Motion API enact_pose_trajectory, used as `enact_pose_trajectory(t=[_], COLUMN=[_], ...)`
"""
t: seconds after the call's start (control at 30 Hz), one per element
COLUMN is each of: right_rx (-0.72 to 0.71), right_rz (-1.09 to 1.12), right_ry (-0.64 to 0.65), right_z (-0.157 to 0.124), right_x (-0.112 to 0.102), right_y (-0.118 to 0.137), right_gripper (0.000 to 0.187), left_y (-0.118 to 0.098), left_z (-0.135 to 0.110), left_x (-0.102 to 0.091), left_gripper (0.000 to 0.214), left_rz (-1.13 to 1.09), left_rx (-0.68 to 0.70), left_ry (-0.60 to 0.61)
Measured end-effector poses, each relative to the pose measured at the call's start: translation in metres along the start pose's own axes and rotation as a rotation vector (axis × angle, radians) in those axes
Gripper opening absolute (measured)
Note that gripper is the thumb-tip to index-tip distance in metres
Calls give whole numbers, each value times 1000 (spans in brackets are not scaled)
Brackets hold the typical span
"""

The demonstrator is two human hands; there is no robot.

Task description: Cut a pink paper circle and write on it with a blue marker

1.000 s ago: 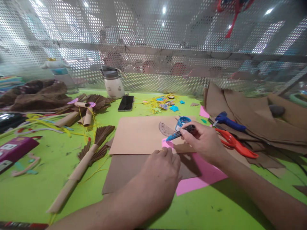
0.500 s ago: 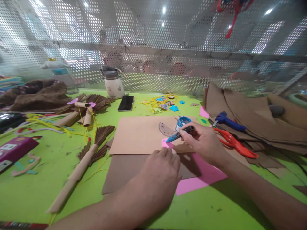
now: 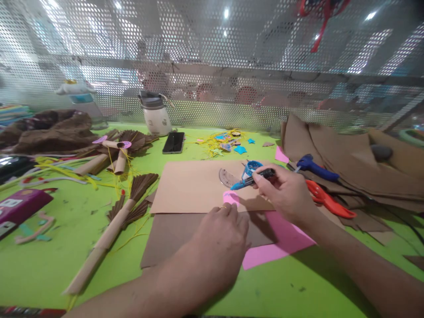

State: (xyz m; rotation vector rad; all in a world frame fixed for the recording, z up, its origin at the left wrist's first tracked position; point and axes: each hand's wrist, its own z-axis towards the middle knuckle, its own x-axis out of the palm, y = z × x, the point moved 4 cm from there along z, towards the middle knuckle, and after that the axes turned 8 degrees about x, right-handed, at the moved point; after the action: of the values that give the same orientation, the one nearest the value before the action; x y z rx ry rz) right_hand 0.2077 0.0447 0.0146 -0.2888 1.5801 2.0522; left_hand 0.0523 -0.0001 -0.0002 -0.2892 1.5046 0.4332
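Right hand: the right hand (image 3: 286,195) grips a blue-and-black marker (image 3: 249,180) between thumb and fingers, blue end pointing down and leftward.
Left hand: the left hand (image 3: 219,238) lies palm down, fingers bent over the near edge of the pink slip (image 3: 231,198); whether the fingertips pinch it or only press cannot be told.
Pink slip: on the tan sheet (image 3: 188,184), small marks near its far edge, too fine to read.
Marker end: just beyond the slip's far edge; contact with paper cannot be made out.
Tan sheet: on the table (image 3: 285,293), overlapping a brown sheet (image 3: 174,238); it bears a clear protractor (image 3: 226,177), near the marker.
Step in hand: judged to be lettering the slip, in a pause between strokes.
Next stroke: would call for bringing the marker's end back over the slip and lowering it lightly, with the left hand's fingers holding the near edge flat.
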Motion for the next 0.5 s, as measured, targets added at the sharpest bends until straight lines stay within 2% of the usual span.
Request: enact_pose_trajectory(t=[0.33, 0.5], right_rx=[-32, -54], right_rz=[-39, -60], right_ry=[68, 70], right_z=[-4, -4], right_x=[10, 12], right_y=[8, 7], right_gripper=[19, 17], left_y=[-1, -1], left_z=[-3, -3], left_x=[8, 10], left_gripper=[26, 30], left_rz=[79, 98], left_rx=[61, 45], left_ry=[-71, -76])
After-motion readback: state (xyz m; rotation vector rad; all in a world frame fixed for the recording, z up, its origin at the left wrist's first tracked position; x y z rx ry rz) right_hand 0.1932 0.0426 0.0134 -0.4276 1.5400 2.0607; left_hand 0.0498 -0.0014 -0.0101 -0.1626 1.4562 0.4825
